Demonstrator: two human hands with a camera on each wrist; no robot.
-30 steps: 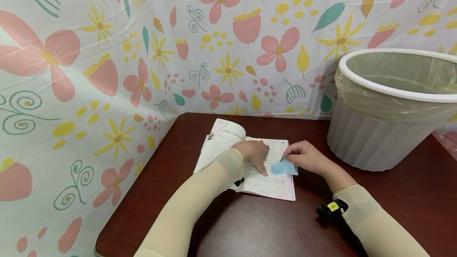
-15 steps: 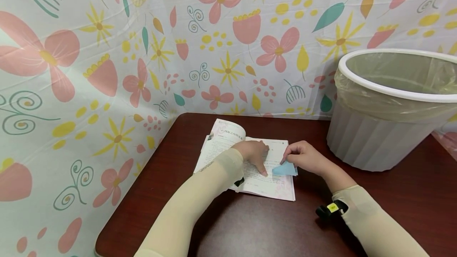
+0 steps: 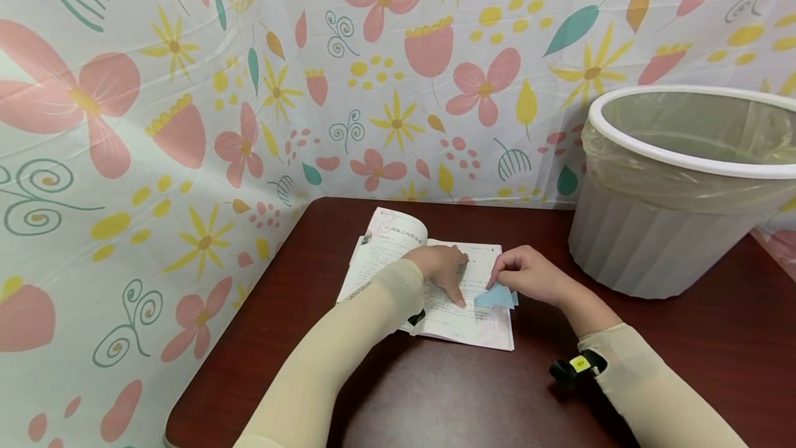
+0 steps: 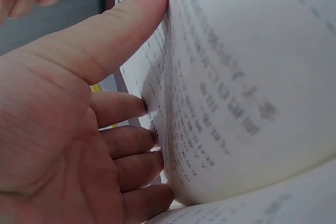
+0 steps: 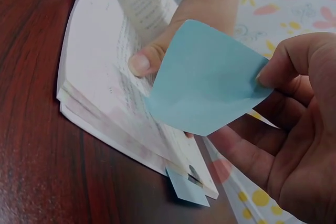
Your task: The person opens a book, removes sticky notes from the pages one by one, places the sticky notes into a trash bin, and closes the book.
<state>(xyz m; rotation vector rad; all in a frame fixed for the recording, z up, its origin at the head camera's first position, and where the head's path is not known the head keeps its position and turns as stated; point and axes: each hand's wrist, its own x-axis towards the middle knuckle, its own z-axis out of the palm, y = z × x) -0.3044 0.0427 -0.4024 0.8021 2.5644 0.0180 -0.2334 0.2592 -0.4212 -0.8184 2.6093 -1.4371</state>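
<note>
An open book [image 3: 463, 334] with printed pages lies on the table. My left hand [image 3: 441, 267] rests across its right-hand page, thumb spread away from the fingers; in the left wrist view the thumb and fingertips touch the paper beside a curved page [image 4: 252, 51]. My right hand [image 3: 528, 275] pinches a light blue sticky note [image 5: 205, 82] between thumb and index finger at the page's outer edge. The note is bent, one side raised off the page. A second blue sticky note [image 5: 188, 190] pokes out from between the pages below it.
A grey waste bin [image 3: 647, 247] with a white rim and a clear plastic liner stands at the right on the dark red-brown table [image 3: 448, 393]. A flower-patterned cloth [image 3: 385, 88] hangs behind the table and along its left side.
The sticky note's corner has been lifted, so the flat blue rectangle now shows as a bent, narrower shape. My right fingers shifted only slightly; the left hand and book stayed put.
</note>
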